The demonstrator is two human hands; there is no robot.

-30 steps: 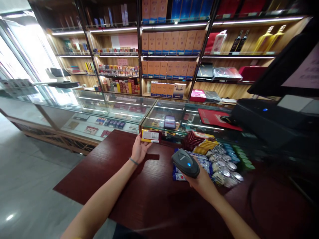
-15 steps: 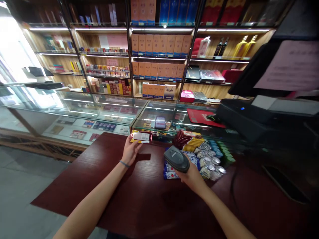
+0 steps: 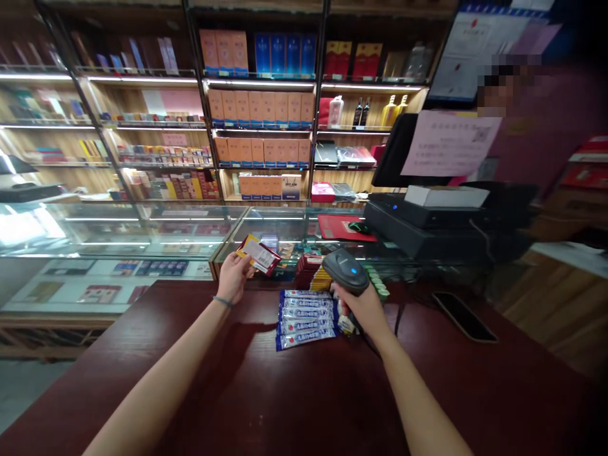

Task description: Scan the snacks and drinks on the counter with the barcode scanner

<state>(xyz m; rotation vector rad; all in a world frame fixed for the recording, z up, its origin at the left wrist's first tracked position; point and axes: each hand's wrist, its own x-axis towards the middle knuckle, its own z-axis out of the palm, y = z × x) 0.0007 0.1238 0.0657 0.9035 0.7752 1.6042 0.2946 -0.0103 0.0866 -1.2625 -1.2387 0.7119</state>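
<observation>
My left hand (image 3: 234, 277) grips a small red and yellow packet (image 3: 259, 254) with a white barcode label, held tilted above the dark wooden counter (image 3: 294, 392). My right hand (image 3: 358, 309) is wrapped round the handle of a grey barcode scanner (image 3: 346, 270) with a blue light on top; its head points toward the packet, a short gap apart. Below and between the hands lie several blue and white wrapped bars (image 3: 304, 313) in a row on the counter.
Red and yellow packets (image 3: 311, 272) are stacked behind the bars. A black phone (image 3: 463, 315) lies on the counter at right. Glass display cases (image 3: 142, 231) run behind, with a black till and monitor (image 3: 427, 209), stocked shelves, and a person (image 3: 536, 120) at far right.
The view has swung right. My left hand has lifted and tilted the packet. My right hand has raised the scanner closer to it. The blue bars and a person have come into view.
</observation>
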